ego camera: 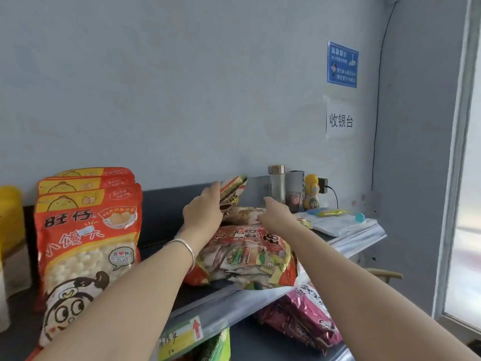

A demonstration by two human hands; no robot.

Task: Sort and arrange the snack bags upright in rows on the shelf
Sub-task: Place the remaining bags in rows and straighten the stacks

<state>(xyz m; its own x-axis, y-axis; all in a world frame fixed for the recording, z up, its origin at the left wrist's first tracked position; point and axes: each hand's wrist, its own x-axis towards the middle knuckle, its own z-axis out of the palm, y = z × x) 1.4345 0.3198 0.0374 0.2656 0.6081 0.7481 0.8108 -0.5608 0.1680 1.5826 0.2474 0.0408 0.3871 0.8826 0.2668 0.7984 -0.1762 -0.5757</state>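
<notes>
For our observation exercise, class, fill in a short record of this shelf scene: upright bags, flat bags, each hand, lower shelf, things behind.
Upright bags: orange-red snack bags standing in a row at the left
Flat bag: large red bag lying on the top shelf
Left hand: left hand, bracelet on its wrist, holds a tilted small bag
Right hand: right hand touches a pale bag; grip unclear
Lower shelf: magenta bag
Behind: flask, yellow bottle

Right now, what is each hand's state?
Left hand: holds the small red-and-yellow snack bag.
Right hand: touches the pale snack bag; grip cannot be told.
</notes>
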